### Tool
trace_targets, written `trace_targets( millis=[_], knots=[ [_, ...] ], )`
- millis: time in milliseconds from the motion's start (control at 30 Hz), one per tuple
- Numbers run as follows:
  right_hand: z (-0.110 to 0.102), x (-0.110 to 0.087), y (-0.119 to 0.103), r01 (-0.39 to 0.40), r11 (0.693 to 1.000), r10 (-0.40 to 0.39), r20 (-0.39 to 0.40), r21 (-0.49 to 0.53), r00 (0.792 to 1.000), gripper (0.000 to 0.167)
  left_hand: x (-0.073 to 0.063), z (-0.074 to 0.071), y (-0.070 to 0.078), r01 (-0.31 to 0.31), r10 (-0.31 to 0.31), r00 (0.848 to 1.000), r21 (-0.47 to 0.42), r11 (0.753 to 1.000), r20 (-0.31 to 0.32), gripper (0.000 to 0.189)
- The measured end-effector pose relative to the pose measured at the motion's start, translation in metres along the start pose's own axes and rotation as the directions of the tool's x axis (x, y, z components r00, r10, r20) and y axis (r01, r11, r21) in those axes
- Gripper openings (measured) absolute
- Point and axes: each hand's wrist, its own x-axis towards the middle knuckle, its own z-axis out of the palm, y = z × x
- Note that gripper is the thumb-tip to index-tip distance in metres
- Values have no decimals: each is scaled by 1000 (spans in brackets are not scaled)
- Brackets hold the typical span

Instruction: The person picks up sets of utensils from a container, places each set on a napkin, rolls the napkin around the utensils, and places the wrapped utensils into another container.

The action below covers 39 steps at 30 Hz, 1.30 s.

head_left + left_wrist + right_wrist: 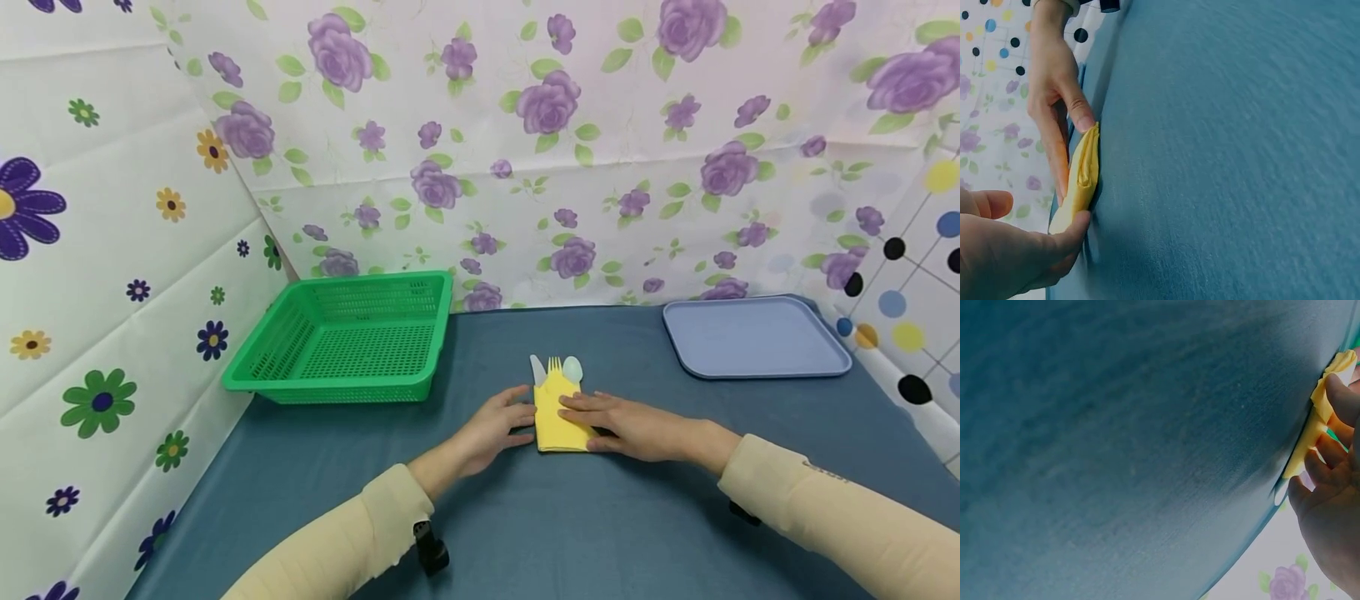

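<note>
A folded yellow napkin (557, 427) lies on the blue-covered table, with the tops of a white knife (537, 369), a yellow fork (555, 365) and a pale spoon (572, 369) sticking out of its far end. Their lower parts are hidden inside it. My left hand (487, 432) is at the napkin's left edge, fingertips against its side, as the left wrist view also shows on the napkin (1085, 172). From the right, my right hand (637, 427) rests its extended fingers on the napkin's top, with the thumb by the near right corner. Neither hand curls round it.
A green plastic basket (337, 387) stands at the back left of the table. At the back right lies a light blue tray (757, 337). Floral sheets (480, 242) hang behind and at the sides, meeting the table's far edge.
</note>
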Motion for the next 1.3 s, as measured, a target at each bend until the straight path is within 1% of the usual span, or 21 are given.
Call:
trace_targets(
  millis=[133,233,567,700,867,1067,1300],
  knots=[
    [0,1,0,-13,1000,13,8,3,1000,62,2,-3,0,27,-27,1000,-65,998,-3,61],
    [1,0,0,-24,1000,24,13,5,1000,62,4,-5,-1,41,-41,999,-78,996,3,60],
    [1,-2,-1,-41,999,41,19,23,999,62,16,-10,2,85,-85,996,13,996,13,58],
    [1,-1,-1,-42,999,42,23,23,999,62,20,-11,2,96,-96,995,27,995,24,58],
    [1,-1,0,-53,998,52,23,27,998,62,23,-12,2,98,-99,994,46,994,36,53],
    [1,-1,1,-40,999,39,16,28,999,63,25,-12,1,102,-106,993,67,992,53,48],
    [2,-1,2,-15,999,15,9,29,1000,63,28,-10,2,120,-125,991,96,988,54,48]
  ],
)
